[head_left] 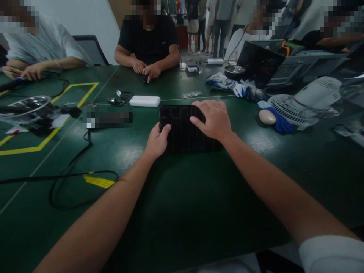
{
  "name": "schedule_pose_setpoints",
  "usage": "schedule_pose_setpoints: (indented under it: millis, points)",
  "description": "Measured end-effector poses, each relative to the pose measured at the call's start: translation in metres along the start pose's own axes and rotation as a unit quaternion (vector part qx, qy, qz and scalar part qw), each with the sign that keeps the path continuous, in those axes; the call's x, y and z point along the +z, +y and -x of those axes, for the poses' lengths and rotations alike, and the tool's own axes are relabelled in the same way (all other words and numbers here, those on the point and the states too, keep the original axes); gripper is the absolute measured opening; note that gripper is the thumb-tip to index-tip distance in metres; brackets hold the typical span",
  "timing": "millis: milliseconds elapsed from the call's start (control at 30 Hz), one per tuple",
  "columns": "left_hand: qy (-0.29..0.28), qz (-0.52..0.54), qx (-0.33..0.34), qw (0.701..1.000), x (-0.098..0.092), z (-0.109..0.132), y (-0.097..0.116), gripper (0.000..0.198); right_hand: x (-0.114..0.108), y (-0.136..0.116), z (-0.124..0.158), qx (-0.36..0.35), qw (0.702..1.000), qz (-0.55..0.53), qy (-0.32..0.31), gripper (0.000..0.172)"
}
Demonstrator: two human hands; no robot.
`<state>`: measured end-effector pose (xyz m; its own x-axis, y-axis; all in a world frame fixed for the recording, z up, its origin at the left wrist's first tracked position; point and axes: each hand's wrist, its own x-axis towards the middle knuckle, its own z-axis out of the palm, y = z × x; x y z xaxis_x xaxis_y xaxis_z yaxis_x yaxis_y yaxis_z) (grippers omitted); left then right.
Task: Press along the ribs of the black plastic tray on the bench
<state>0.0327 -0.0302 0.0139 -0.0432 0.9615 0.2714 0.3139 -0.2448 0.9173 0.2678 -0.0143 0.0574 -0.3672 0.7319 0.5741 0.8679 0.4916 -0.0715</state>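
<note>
A flat, glossy black panel, about the size of a tablet, is between my hands over the green table. Faint vertical lines show on its face, but its exact kind cannot be made out. My left hand grips its left edge, thumb on the front and the other fingers mostly hidden behind. At the upper right, my right hand is closed over the edge, with its thumb on the face and its fingers bent over the top. Just beyond the panel lies a white power strip.
Black cables with a yellow tag loop across the green table on the left. To the right lie a grey fan, a blue glove and a pale oval object. Across the table sits a person in black.
</note>
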Motion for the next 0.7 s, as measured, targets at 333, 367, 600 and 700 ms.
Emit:
schedule_pose_setpoints:
  millis: [333, 367, 600, 700]
  points:
    - [-0.002, 0.012, -0.009, 1.0, -0.0001, -0.0011, -0.0031, 0.034, 0.001, 0.0014, 0.0, -0.006, 1.0, -0.002, 0.002, 0.055]
    - [0.0, 0.013, -0.009, 1.0, -0.0001, -0.0009, -0.0027, 0.033, 0.001, 0.0014, -0.0001, -0.005, 1.0, -0.001, 0.001, 0.055]
    - [-0.002, 0.008, -0.015, 1.0, -0.0002, -0.0009, 0.0006, 0.03, 0.0, 0.0008, -0.001, 0.001, 1.0, 0.005, -0.001, 0.052]
    - [0.002, 0.017, -0.013, 1.0, 0.0, -0.0015, -0.0005, 0.03, -0.0004, 0.0006, -0.001, 0.001, 1.0, 0.003, -0.004, 0.05]
